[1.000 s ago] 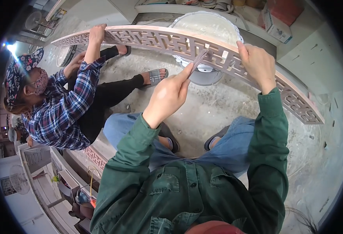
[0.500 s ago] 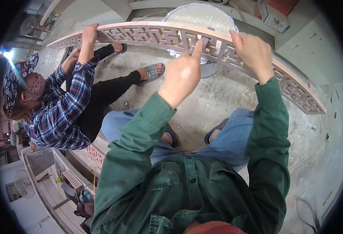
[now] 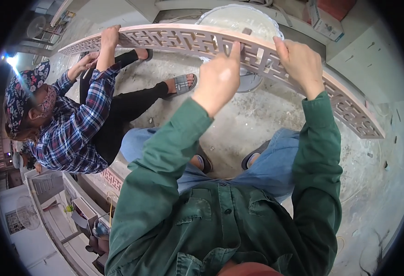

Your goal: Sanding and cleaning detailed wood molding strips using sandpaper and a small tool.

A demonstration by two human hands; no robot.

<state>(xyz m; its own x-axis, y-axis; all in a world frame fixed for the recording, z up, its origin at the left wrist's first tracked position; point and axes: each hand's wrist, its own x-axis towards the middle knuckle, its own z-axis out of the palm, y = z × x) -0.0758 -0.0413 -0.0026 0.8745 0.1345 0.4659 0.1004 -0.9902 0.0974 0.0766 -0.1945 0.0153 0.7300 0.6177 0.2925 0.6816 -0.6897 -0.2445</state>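
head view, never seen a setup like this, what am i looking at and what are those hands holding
There is no machine here: a person works with bare hands. A wide fisheye camera worn on the head looks down, so straight edges bend and the sleeves come up from below.

A long, cut-out panel crosses the view, passing in front of a pale round top above the floor. The right hand grips its upper edge. The left hand points a finger at the panel beside a brownish strip; its hold on that is unclear. At left, a co-worker's hand is also on the panel.
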